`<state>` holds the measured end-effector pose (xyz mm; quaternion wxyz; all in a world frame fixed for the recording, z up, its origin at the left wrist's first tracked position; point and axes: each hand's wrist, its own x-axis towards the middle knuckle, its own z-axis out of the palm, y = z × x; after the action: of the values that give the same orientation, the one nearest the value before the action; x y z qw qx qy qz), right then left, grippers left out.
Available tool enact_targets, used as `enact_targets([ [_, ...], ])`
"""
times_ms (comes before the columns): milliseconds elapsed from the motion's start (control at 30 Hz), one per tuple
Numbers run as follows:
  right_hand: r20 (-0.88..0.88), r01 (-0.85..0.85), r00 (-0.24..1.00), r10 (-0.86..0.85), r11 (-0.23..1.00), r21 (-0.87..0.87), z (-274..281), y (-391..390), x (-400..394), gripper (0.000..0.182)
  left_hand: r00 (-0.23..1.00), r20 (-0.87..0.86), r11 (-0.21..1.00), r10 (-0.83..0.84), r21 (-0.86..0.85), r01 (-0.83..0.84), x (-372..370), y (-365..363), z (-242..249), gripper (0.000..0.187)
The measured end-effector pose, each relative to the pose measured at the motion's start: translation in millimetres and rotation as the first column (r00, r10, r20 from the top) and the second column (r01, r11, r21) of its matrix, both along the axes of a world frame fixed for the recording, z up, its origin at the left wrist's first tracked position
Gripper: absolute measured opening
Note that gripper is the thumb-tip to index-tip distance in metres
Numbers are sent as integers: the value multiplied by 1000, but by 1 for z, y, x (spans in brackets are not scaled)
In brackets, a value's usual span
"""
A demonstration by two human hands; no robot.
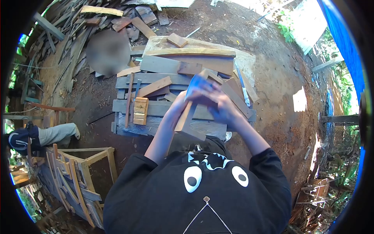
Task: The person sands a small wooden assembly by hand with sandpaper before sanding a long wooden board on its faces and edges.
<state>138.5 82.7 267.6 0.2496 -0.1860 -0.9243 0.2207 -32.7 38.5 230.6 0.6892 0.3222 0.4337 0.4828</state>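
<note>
L hand (186,96), R hand (219,103) close tog. (blurry)

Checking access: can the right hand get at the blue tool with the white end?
Probably yes: the right hand is close, and nothing visible covers the blue tool. Blur hides whether the hand must release something first.

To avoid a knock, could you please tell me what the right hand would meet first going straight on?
The right hand would probably meet the blurred blue thing by its fingers first, with the brown block further along; blur leaves the depth unclear.
</note>
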Motion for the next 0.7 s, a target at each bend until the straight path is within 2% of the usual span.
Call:
enact_targets([
  [33,47,87,995,-91,993,77,2,14,3,57,993,121,990,10,-143,8,4,5,-7,37],
  [67,88,166,979,-181,974,155,4,21,7,56,982,185,983,32,-185,3,7,7,-11,38],
  [100,44,147,988,-150,987,67,3,16,7,54,967,247,974,59,-228,-1,11,9,-12,38],
  [167,-60,88,994,-94,991,-99,3,-8,-3,51,959,272,985,77,-172,-30,10,10,-10,40],
  [200,-67,5,998,-7,1000,-29,10,-25,-10,51,955,288,984,74,-176,-23,8,12,-8,40],
  [267,-41,-220,975,219,975,-40,11,-54,-6,54,941,336,946,30,-315,82,-7,15,-8,37],
  [300,-62,-173,984,166,976,-130,13,-52,-7,55,962,244,935,124,-352,-31,1,11,17,41],
  [333,-78,-123,991,108,968,-221,14,-47,-7,55,974,193,959,120,-277,-63,4,9,15,40],
  [367,-20,-14,1000,10,986,-165,3,-33,-5,56,983,142,976,117,-198,-88,7,7,10,38],
  [400,30,70,997,-65,981,-180,-5,-14,-1,56,989,88,989,114,-107,-105,7,10,4,37],
  [467,36,149,988,-148,989,-9,-8,0,6,52,990,121,998,66,16,-69,5,20,-25,38],
  [500,-40,122,991,-126,988,-100,-5,-11,0,47,990,138,996,42,78,-53,4,24,-34,38],
  [533,-118,85,987,-109,977,-193,-2,-31,-7,43,938,345,988,14,-149,40,-2,29,-42,43],
  [567,-25,5,1000,-8,993,-114,10,-43,-7,39,854,513,915,82,-378,139,-7,33,-45,48],
  [600,15,9,1000,-8,993,-114,13,-51,-6,37,896,425,919,131,-390,51,-12,34,-52,49],
  [633,36,31,999,-30,999,-32,14,-56,-2,37,928,328,917,178,-396,-36,-18,35,-59,51],
  [667,53,49,997,-52,997,53,14,-59,4,37,941,203,915,272,-358,-187,-14,28,-18,48],
  [700,98,66,993,-70,997,41,13,-61,11,37,956,102,918,275,-321,-230,-22,29,-21,44],
])
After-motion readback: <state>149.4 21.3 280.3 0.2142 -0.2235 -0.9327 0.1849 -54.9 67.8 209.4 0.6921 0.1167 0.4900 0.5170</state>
